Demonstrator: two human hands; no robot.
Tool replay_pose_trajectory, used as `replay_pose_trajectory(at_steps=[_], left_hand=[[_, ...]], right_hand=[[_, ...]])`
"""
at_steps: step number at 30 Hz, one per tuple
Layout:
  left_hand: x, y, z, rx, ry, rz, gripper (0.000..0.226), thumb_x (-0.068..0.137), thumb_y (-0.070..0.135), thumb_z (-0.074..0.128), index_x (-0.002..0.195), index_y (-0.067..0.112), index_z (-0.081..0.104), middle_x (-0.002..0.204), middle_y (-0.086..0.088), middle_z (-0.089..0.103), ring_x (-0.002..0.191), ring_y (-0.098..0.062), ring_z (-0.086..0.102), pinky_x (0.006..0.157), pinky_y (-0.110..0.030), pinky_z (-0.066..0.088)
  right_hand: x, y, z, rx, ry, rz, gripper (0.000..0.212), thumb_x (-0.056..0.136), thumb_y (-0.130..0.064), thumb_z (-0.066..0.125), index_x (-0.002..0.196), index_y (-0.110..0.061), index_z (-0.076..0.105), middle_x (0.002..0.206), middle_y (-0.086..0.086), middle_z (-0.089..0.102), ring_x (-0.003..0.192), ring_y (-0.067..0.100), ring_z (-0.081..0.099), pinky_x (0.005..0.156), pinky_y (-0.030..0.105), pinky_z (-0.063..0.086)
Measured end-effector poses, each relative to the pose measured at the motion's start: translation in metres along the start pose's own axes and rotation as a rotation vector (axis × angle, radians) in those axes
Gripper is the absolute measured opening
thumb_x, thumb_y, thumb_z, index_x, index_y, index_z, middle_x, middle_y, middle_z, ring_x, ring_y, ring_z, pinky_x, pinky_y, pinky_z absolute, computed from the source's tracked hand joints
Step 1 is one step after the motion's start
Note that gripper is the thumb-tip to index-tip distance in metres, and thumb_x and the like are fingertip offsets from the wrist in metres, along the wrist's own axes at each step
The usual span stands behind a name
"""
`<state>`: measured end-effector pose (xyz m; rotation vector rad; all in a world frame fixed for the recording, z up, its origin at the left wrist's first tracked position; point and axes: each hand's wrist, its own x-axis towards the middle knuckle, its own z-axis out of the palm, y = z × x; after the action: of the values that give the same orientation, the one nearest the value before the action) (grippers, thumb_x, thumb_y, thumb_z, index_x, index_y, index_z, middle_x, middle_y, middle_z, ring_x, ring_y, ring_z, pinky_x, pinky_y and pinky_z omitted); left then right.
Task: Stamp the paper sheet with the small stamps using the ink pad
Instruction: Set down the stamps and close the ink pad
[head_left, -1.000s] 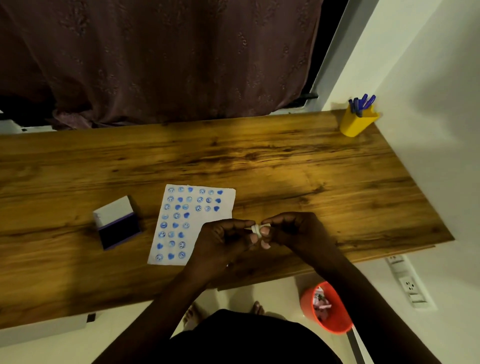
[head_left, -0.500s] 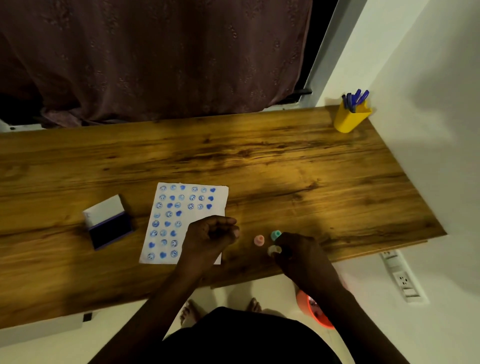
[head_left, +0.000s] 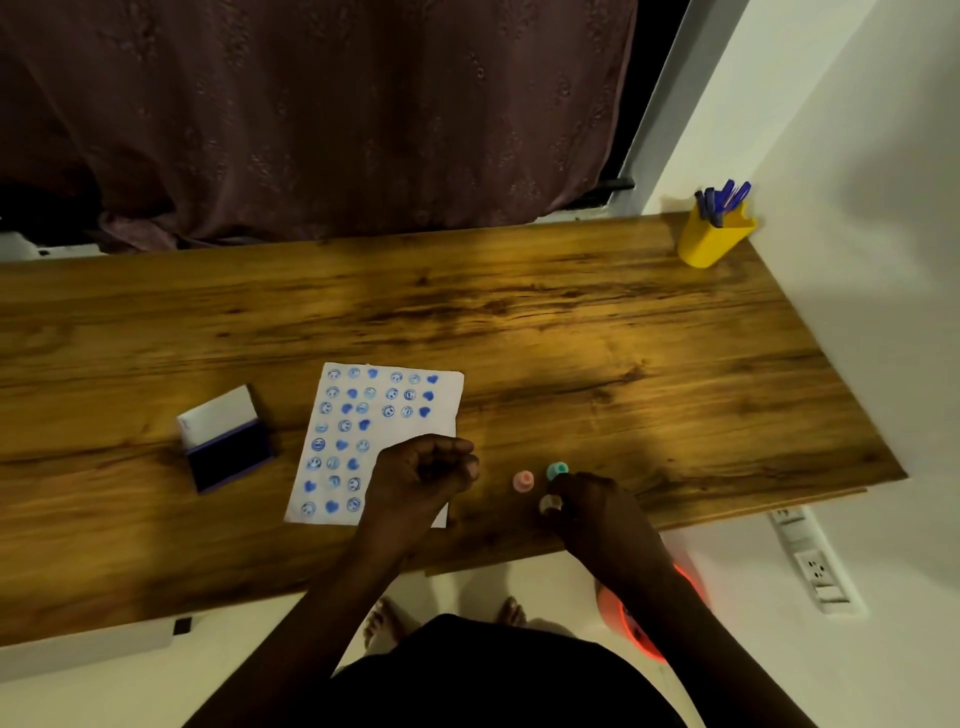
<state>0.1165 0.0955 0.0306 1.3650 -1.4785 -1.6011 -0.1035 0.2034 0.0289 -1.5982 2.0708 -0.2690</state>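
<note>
A white paper sheet (head_left: 384, 415) covered with several blue smiley and heart prints lies on the wooden desk (head_left: 571, 338). To its left sits the open ink pad (head_left: 228, 451), lid tipped back. My left hand (head_left: 421, 475) rests as a loose fist over the sheet's lower right corner; nothing shows in it. Right of the sheet stand a pink stamp (head_left: 523, 480) and a teal stamp (head_left: 557, 470). My right hand (head_left: 597, 514) is just below them, fingertips pinched on a whitish stamp (head_left: 550, 503) that sits low at the desk surface.
A yellow cup of blue pens (head_left: 714, 236) stands at the desk's far right corner by the wall. A dark curtain (head_left: 311, 114) hangs behind the desk. Below the front edge are an orange bin (head_left: 639, 623) and a wall socket strip (head_left: 810, 561).
My hands, joined on the whitish stamp a second ago, have parted. The right hand brought it down beside the pink and teal stamps; the left drew back over the sheet.
</note>
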Motion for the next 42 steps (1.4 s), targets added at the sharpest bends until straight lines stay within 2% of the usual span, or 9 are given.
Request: replay_pose_trajectory(at_steps=[7, 10, 16, 21, 25, 29, 33, 39, 42], left_hand=[[0.0, 0.0, -0.005, -0.035, 0.039, 0.0, 0.033, 0.08, 0.01, 0.088, 0.088, 0.041, 0.082, 0.094, 0.006, 0.083, 0.096, -0.015, 0.079, 0.095, -0.052, 0.062], [0.001, 0.001, -0.01, -0.033, 0.055, 0.006, 0.034, 0.082, 0.009, 0.086, 0.086, 0.043, 0.081, 0.092, 0.006, 0.083, 0.093, -0.016, 0.08, 0.089, -0.047, 0.065], [-0.001, 0.004, -0.036, -0.04, 0.147, 0.034, 0.026, 0.086, 0.005, 0.082, 0.095, 0.029, 0.077, 0.098, -0.006, 0.082, 0.097, -0.027, 0.079, 0.084, -0.046, 0.065], [-0.009, 0.001, -0.076, -0.044, 0.234, 0.012, 0.025, 0.088, 0.003, 0.078, 0.112, 0.009, 0.077, 0.106, -0.014, 0.08, 0.1, -0.03, 0.077, 0.086, -0.047, 0.065], [-0.015, -0.007, -0.112, -0.026, 0.299, 0.024, 0.022, 0.09, 0.004, 0.077, 0.106, 0.019, 0.077, 0.103, -0.006, 0.081, 0.095, -0.024, 0.079, 0.082, -0.042, 0.066], [-0.018, -0.021, -0.147, 0.006, 0.368, 0.064, 0.028, 0.088, 0.004, 0.079, 0.09, 0.032, 0.074, 0.086, 0.016, 0.082, 0.09, -0.015, 0.079, 0.07, -0.024, 0.064], [-0.022, -0.037, -0.179, -0.038, 0.435, 0.069, 0.031, 0.087, 0.002, 0.079, 0.094, 0.032, 0.075, 0.092, 0.009, 0.083, 0.089, -0.015, 0.08, 0.077, -0.035, 0.064], [-0.023, -0.055, -0.219, -0.08, 0.526, 0.046, 0.021, 0.083, 0.019, 0.082, 0.096, 0.035, 0.077, 0.092, 0.013, 0.083, 0.085, -0.011, 0.08, 0.067, -0.025, 0.064], [-0.018, -0.065, -0.239, -0.02, 0.587, 0.008, 0.02, 0.089, 0.016, 0.079, 0.102, 0.032, 0.077, 0.101, 0.003, 0.08, 0.092, -0.019, 0.079, 0.079, -0.043, 0.066]], right_hand=[[-0.003, -0.005, -0.012, 0.004, 0.084, -0.023, 0.037, 0.089, -0.046, 0.072, 0.118, -0.022, 0.071, 0.102, -0.003, 0.071, 0.086, 0.017, 0.071, 0.073, 0.035, 0.059], [0.0, -0.018, -0.024, 0.054, 0.148, -0.071, 0.027, 0.091, -0.051, 0.065, 0.101, -0.027, 0.073, 0.092, -0.009, 0.069, 0.076, 0.008, 0.068, 0.065, 0.03, 0.057], [0.029, -0.063, -0.031, 0.23, 0.17, -0.145, 0.006, 0.094, -0.025, 0.072, 0.096, -0.023, 0.078, 0.087, -0.011, 0.076, 0.077, 0.004, 0.07, 0.074, 0.023, 0.058], [0.061, -0.11, -0.012, 0.302, 0.143, -0.206, 0.019, 0.096, -0.029, 0.07, 0.112, -0.022, 0.078, 0.112, -0.008, 0.079, 0.092, -0.004, 0.066, 0.072, -0.004, 0.043], [0.086, -0.148, 0.004, 0.277, 0.122, -0.261, 0.016, 0.095, -0.03, 0.07, 0.107, -0.025, 0.08, 0.106, -0.011, 0.08, 0.087, -0.003, 0.069, 0.076, 0.002, 0.044], [0.109, -0.181, 0.02, 0.316, 0.029, -0.293, 0.015, 0.094, -0.025, 0.071, 0.105, -0.022, 0.081, 0.103, -0.009, 0.08, 0.086, -0.002, 0.07, 0.078, 0.006, 0.048], [0.124, -0.21, 0.034, 0.334, -0.02, -0.328, 0.014, 0.095, -0.024, 0.071, 0.103, -0.02, 0.082, 0.098, -0.007, 0.081, 0.085, 0.002, 0.073, 0.082, 0.021, 0.059], [0.146, -0.247, 0.056, 0.298, -0.057, -0.358, 0.014, 0.094, -0.025, 0.071, 0.099, -0.018, 0.083, 0.093, -0.005, 0.08, 0.081, 0.003, 0.07, 0.078, 0.018, 0.052], [0.16, -0.261, 0.068, 0.276, -0.081, -0.33, 0.016, 0.093, -0.025, 0.072, 0.101, -0.015, 0.081, 0.1, 0.0, 0.08, 0.092, 0.011, 0.073, 0.083, 0.024, 0.056]])
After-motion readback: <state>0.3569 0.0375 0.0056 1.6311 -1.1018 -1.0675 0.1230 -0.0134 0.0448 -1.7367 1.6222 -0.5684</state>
